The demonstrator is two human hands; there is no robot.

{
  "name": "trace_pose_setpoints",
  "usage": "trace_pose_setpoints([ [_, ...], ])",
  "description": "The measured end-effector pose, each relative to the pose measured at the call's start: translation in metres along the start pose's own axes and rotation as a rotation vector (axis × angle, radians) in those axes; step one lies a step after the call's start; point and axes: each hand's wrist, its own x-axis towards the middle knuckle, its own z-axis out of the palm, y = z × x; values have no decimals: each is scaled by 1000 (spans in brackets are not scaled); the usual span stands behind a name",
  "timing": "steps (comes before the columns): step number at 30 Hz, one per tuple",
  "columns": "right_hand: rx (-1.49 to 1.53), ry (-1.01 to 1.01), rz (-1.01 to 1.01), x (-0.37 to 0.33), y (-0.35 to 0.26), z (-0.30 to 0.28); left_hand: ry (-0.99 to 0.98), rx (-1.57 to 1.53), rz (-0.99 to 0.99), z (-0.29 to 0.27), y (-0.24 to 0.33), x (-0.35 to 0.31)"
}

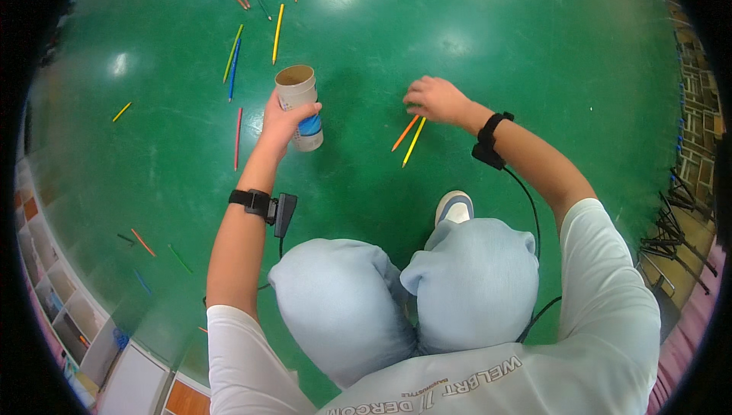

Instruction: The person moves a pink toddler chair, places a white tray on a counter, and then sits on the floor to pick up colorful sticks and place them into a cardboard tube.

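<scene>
My left hand [280,119] is wrapped round a cylindrical cardboard canister [300,94], white and blue outside, tilted slightly with its open top facing up. No pencil shows above its rim. To the right, the curled fingers of my right hand [436,100] close over the far ends of an orange coloured pencil [405,133] and a yellow coloured pencil [414,143]. Both pencils slant toward me from under that hand, which hides their upper ends.
Coloured pencils lie scattered over the green floor [358,201], including a yellow one [278,33], a blue one [234,70] and a red one [238,139]. White shelves [80,312] line the left edge. Dark metal legs [675,236] stand at the right. My shoe [455,207] is near the pencils.
</scene>
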Motion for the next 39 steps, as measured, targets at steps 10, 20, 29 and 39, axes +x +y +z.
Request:
trace_pose_setpoints([
  [10, -244, -2, -283, -34, -2, 49, -236, 149, 41, 10, 5, -12],
  [20, 570, 275, 500, -27, -9, -12, -282, 151, 65, 21, 33, -8],
  [29, 1444, 347, 518, 0, -76, -127, -182, 251, 245, 34, 65, -11],
  [39, 1670, 239, 560, -2, -71, -147, -112, 263, 295, 26, 58, 0],
])
